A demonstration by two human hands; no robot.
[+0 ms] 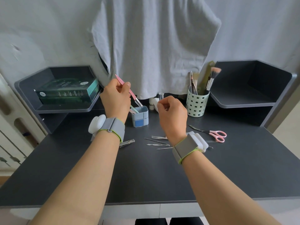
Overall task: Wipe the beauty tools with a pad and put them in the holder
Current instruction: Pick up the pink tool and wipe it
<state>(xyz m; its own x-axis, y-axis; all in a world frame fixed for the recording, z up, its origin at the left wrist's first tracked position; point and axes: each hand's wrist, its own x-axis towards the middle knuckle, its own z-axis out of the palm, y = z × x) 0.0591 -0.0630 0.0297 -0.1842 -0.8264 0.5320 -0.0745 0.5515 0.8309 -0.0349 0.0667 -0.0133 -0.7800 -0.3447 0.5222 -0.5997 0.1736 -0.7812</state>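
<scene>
Left hand (116, 95) pinches pink tool (128, 90), tip over blue holder (140, 116) rim.

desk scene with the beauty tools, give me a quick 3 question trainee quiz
1. True or false: the left hand pinches a pink tool above the blue holder.
2. The pink scissors lie: A) in the green cup B) on the desk C) on a shelf.
3. What is already in the blue holder?

Key: 1 true; 2 B; 3 a green-handled tool.
</scene>
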